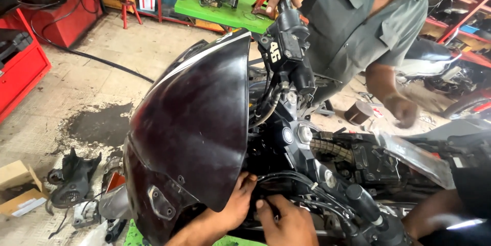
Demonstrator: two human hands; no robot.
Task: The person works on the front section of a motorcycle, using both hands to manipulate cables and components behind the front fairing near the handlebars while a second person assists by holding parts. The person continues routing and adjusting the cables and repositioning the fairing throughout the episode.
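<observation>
My left hand [225, 215] and right hand [289, 223] meet low in the middle of the frame. Both press on the black wires [286, 179] behind the dark headlight cover [194, 123]. My fingers [248, 182] are bent together on the wires, which run off to the right. The cover lies just left of my left hand.
</observation>
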